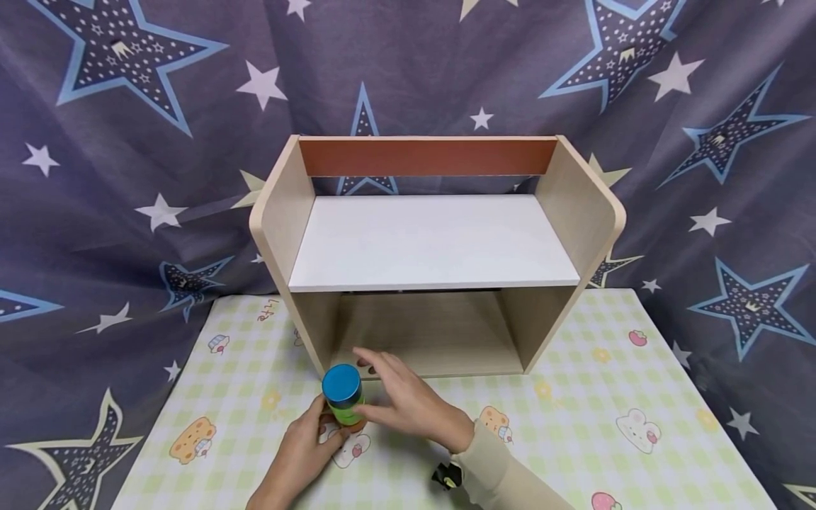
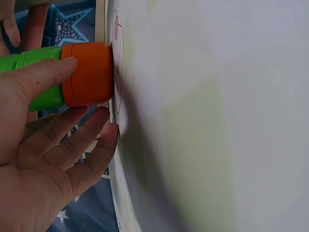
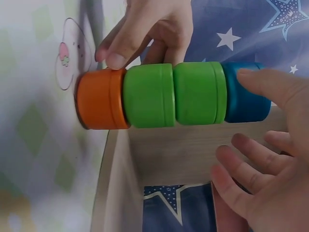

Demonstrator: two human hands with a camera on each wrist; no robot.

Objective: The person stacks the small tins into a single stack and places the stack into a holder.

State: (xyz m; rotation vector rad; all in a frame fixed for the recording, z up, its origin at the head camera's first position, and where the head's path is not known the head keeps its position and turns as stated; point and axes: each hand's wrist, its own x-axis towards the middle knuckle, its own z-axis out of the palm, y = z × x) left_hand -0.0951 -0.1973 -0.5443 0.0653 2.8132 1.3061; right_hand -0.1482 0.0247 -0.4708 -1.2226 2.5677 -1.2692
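A stack of smooth round cylinders, each with a seam near one end, stands upright on the tablecloth. At the bottom is an orange cylinder [image 3: 101,99]; above it come two green cylinders [image 3: 147,95], then a blue cylinder [image 1: 341,383] on top. My left hand [image 1: 302,448] holds the base, its thumb on the orange cylinder and its fingers curved round the other side. Beside the top, my right hand [image 1: 408,404] has its thumb touching the blue cylinder [image 3: 246,99]. Its other fingers are spread and apart from the stack.
Just behind the stack stands a wooden shelf unit [image 1: 433,241] with a white upper board and an open lower compartment. A small black object [image 1: 448,476] lies near my right sleeve. The checked tablecloth [image 1: 574,411] covers the table, and a star-patterned curtain [image 1: 421,64] hangs behind.
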